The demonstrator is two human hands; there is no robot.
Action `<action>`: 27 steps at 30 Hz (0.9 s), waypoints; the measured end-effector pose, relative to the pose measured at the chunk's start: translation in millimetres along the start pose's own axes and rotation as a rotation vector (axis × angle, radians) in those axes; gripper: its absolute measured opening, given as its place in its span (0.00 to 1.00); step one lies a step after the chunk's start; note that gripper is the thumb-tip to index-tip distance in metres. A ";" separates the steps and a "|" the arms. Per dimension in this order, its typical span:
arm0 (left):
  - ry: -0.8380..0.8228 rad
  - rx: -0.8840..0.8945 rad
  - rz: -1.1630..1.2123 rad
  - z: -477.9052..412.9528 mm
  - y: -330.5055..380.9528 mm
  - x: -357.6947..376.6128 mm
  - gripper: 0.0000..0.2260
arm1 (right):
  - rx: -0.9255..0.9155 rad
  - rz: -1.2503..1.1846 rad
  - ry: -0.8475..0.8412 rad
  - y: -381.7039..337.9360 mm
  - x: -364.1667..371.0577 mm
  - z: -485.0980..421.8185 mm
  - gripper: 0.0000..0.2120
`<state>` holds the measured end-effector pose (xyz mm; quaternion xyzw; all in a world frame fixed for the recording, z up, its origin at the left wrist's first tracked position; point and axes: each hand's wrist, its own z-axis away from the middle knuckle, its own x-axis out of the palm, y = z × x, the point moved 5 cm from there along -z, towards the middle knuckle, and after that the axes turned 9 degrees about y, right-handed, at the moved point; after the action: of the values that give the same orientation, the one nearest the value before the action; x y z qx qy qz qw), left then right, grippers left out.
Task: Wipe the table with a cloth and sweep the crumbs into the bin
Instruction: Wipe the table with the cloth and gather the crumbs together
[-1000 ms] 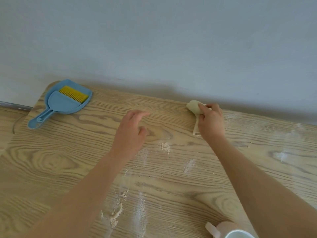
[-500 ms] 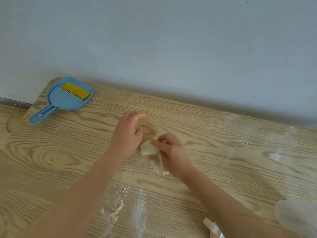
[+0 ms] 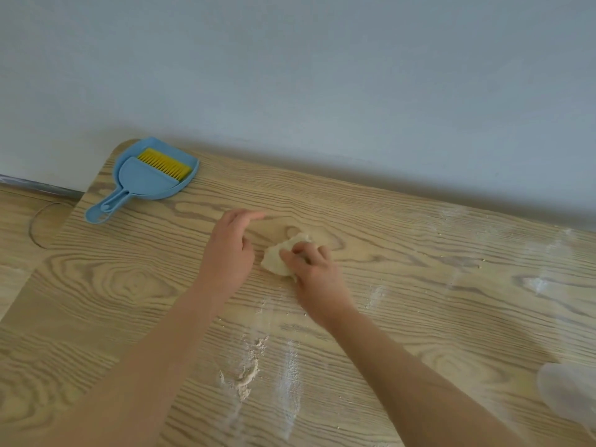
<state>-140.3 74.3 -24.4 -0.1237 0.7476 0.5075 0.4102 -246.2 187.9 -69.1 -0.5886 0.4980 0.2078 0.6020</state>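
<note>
My right hand (image 3: pixel 314 272) grips a crumpled pale cloth (image 3: pixel 278 258) and presses it on the wooden table (image 3: pixel 419 285) near the middle. My left hand (image 3: pixel 227 253) rests flat on the table just left of the cloth, fingers stretched toward the wall. Pale crumbs and floury streaks (image 3: pixel 250 372) lie on the wood below the hands, with more streaks (image 3: pixel 541 279) at the right. A blue dustpan with a yellow-bristled brush (image 3: pixel 148 179) lies at the table's far left corner.
A grey-blue wall (image 3: pixel 322 75) runs along the table's back edge. A whitish translucent object (image 3: pixel 571 395) shows at the right edge. Left of the table lies a lower wooden surface (image 3: pixel 19 227).
My right hand dragged the cloth from the back edge by the wall toward the middle, close to my left hand. The left hand stayed in place.
</note>
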 end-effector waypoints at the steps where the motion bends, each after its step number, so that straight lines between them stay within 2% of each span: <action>1: 0.003 -0.005 0.001 1.4 -2.8 -2.2 0.25 | -0.056 -0.026 -0.052 -12.0 5.8 10.3 0.23; 4: -0.003 -0.002 0.001 6.6 -7.8 -7.4 0.25 | -0.160 -0.095 -0.176 -31.5 8.0 32.3 0.21; 6: -0.011 0.005 -0.005 9.5 -10.1 -10.7 0.25 | -0.135 -0.117 -0.111 -29.3 -6.8 25.8 0.16; 8: -0.015 0.006 0.007 12.3 -11.9 -14.5 0.25 | -0.007 -0.103 0.063 -9.4 -23.9 2.6 0.14; 10: -0.015 -0.006 0.017 15.8 -16.4 -20.6 0.25 | 0.161 -0.040 0.161 18.2 -34.3 -26.2 0.15; 13: -0.007 -0.037 0.002 20.8 -24.7 -28.5 0.26 | 0.359 0.075 0.139 48.0 -32.4 -53.0 0.18; 15: 0.002 -0.063 -0.014 24.3 -33.9 -35.3 0.25 | 0.403 0.121 0.114 46.8 -22.4 -63.3 0.21; 17: 0.004 -0.082 -0.035 26.8 -43.0 -41.9 0.25 | 0.344 0.121 0.065 27.1 -4.5 -70.5 0.22; 20: 0.011 -0.086 -0.038 26.7 -46.6 -44.9 0.26 | 0.107 0.086 -0.017 -20.1 22.5 -64.2 0.22; 23: 0.027 -0.083 -0.010 25.7 -45.8 -49.1 0.26 | -0.106 0.008 -0.125 -61.4 38.2 -25.8 0.23; 27: 0.021 -0.070 0.009 26.5 -47.8 -54.6 0.25 | -0.261 -0.133 -0.289 -88.7 31.4 26.9 0.23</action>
<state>-64.1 62.8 -19.5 -0.1400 0.7343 0.5336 0.3955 -149.4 182.4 -56.3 -0.6574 0.3354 0.3126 0.5980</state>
